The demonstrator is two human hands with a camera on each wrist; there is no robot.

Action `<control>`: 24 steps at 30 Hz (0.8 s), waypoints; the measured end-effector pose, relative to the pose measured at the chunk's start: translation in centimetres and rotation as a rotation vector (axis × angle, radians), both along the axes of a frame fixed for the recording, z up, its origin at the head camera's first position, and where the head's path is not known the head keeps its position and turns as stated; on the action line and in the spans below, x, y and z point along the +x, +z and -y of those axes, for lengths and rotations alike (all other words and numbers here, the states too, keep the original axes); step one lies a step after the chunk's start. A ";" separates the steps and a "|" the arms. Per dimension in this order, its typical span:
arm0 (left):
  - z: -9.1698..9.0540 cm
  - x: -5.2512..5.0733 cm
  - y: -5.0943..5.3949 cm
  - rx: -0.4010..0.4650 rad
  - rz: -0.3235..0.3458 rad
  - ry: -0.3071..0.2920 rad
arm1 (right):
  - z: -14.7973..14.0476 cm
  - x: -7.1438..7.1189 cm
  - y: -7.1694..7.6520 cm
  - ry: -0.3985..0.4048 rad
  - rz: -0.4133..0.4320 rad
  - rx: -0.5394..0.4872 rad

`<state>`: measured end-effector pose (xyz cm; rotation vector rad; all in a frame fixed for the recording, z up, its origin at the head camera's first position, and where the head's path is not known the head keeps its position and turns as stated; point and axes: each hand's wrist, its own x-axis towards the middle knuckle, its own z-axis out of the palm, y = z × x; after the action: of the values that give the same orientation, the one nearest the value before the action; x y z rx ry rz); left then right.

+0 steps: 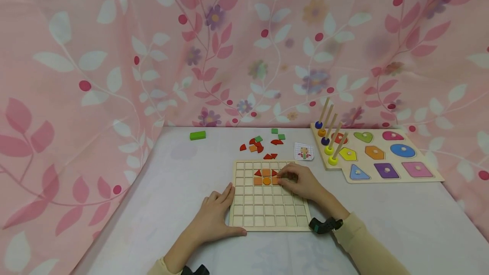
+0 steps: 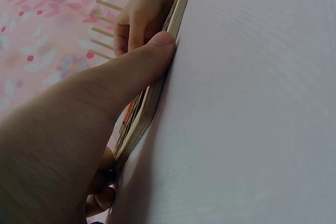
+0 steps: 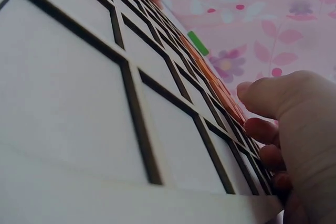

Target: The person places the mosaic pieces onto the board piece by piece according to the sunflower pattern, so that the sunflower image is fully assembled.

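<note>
While the left hand [image 1: 214, 219], digits apart, touches the pale wooden grid board [image 1: 259, 210], right hand [image 1: 301, 180] curled, grip unclear, round orange piece [image 1: 266, 180] discernible only in head view.

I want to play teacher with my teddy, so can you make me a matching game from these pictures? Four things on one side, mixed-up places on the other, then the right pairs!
Things:
1. left hand
2. green block
3. right hand
4. picture card

Places:
A. alone near the far edge of the table, towards the left
B. just beside the shape puzzle
C. touching the near left corner of the grid board
D. reaching over the board, fingertips at an orange square

Right pairs: 1-C, 2-A, 3-D, 4-B.
</note>
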<state>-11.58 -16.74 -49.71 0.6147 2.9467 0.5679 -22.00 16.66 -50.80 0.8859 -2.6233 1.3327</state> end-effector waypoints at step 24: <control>0.0 -0.1 0.1 0.007 0.024 0.000 | 1.7 -2.3 3.6 0.033 -0.093 0.048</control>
<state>-11.70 -16.78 -49.62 0.6035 2.9234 0.5818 -24.28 14.96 -47.15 0.9766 -2.5910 1.2101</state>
